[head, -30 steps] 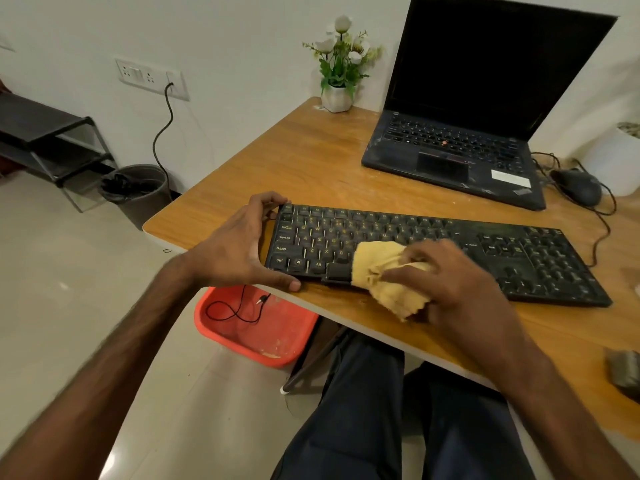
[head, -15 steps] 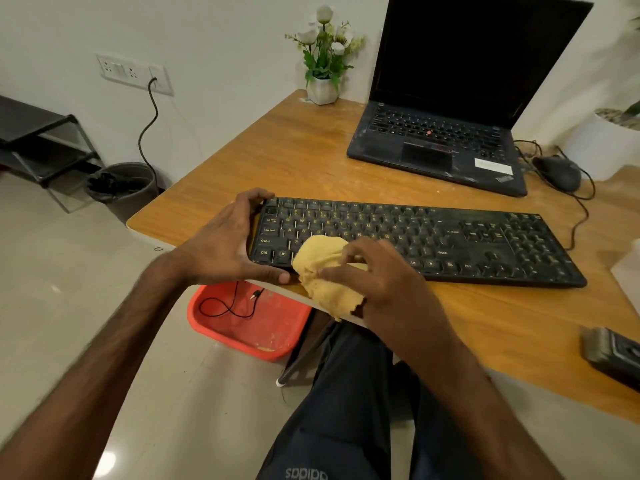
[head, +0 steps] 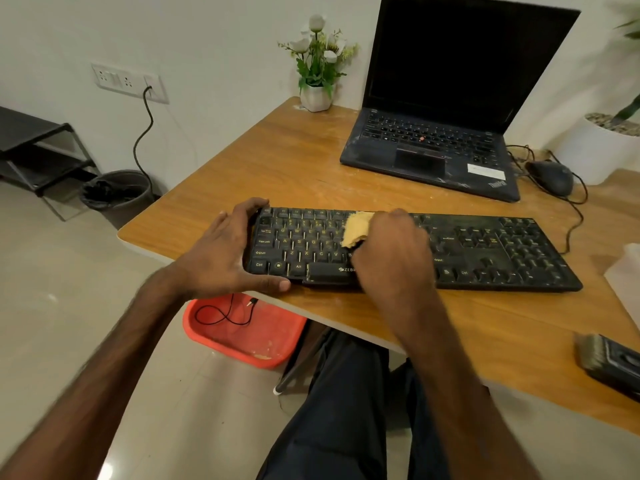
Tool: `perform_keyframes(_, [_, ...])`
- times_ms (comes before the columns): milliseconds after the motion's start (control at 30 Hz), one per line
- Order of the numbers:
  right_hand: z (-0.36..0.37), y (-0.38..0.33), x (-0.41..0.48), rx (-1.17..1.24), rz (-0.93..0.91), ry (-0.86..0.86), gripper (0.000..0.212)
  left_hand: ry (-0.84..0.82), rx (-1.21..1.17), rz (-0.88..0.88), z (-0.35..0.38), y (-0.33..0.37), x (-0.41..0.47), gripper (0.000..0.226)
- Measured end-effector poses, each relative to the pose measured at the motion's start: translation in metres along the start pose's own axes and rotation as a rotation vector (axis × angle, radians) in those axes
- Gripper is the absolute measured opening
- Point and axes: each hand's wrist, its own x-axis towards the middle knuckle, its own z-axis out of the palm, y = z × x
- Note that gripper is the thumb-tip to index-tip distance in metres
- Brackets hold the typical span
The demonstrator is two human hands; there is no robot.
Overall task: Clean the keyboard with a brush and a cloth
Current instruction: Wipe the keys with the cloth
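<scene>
A dusty black keyboard (head: 485,251) lies along the near edge of the wooden desk (head: 311,174). My left hand (head: 221,251) grips its left end, thumb along the front edge and fingers over the back corner. My right hand (head: 391,251) holds a bunched yellow cloth (head: 358,228) and presses it on the keys in the upper middle of the keyboard. Most of the cloth is hidden under that hand. A dark brush (head: 609,362) lies on the desk at the far right.
An open black laptop (head: 436,147) stands behind the keyboard, a wired mouse (head: 550,176) to its right. A small flower pot (head: 315,95) is at the back corner, a large white planter (head: 602,150) at the right. On the floor sit a red tray (head: 242,337) and a bin (head: 117,192).
My right hand has carried the cloth from the keyboard's front edge near the space bar up and to the right, onto the upper key rows. My left hand keeps its grip on the left end.
</scene>
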Motion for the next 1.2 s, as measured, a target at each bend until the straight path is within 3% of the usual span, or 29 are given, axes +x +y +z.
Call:
perform_keyframes(167, [0.017,-0.040,-0.008,0.047,-0.295,-0.049,0.040,-0.006,-0.015,-0.011,-0.002,0.003,-0.001,0.136])
perform_keyframes(233, [0.012,-0.025,0.002,0.052,-0.272,-0.042,0.046,-0.008,-0.022,-0.011,-0.003,0.004,-0.002,0.134])
perform_keyframes(367, [-0.014,0.011,0.034,0.060,-0.171,0.163,0.048,-0.001,-0.035,-0.011,-0.003,0.005,-0.002,0.133])
perform_keyframes(433, [-0.013,0.013,0.038,0.074,-0.238,0.087,0.045,-0.004,-0.039,-0.008,-0.004,0.007,-0.003,0.133])
perform_keyframes(500, [-0.003,0.007,0.030,0.037,-0.311,-0.102,0.047,-0.003,-0.033,-0.009,-0.005,0.009,-0.003,0.132])
perform_keyframes(600, [0.005,-0.001,0.022,-0.119,-0.381,-0.119,0.050,-0.008,-0.035,-0.022,-0.006,0.011,-0.004,0.132])
perform_keyframes(867, [-0.005,0.010,0.029,0.036,-0.319,-0.215,0.035,-0.003,-0.030,-0.019,-0.006,0.011,-0.005,0.133])
perform_keyframes(1000, [-0.019,0.021,0.043,0.298,-0.186,-0.012,0.027,-0.022,-0.038,-0.031,-0.006,0.011,-0.004,0.134])
perform_keyframes(1133, [-0.008,0.009,0.024,0.135,-0.283,-0.219,0.035,-0.016,-0.033,-0.022,-0.006,0.011,-0.004,0.133])
perform_keyframes(1200, [-0.001,0.001,0.015,-0.048,-0.311,-0.216,0.044,-0.004,-0.033,-0.020,-0.005,0.011,-0.004,0.134])
